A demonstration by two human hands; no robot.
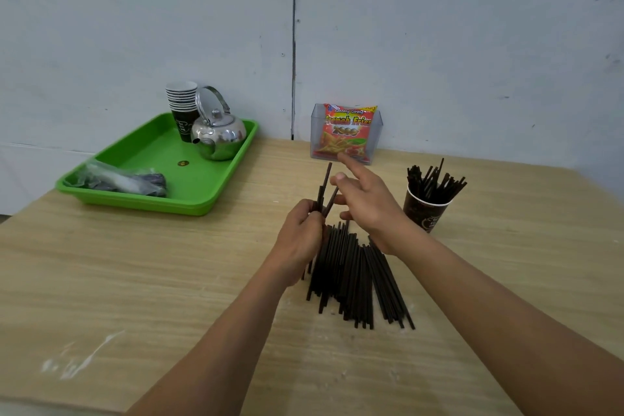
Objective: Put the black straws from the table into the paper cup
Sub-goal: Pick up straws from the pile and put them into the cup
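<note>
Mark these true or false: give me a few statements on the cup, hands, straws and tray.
1. The cup already holds straws. True.
2. The left hand is empty. False: it grips a few held straws.
3. The kettle sits on the tray. True.
4. No straws remain on the table. False: a pile lies there, under the hands.
5. The snack packet lies on the tray. False: it stands in a clear holder by the wall.
</note>
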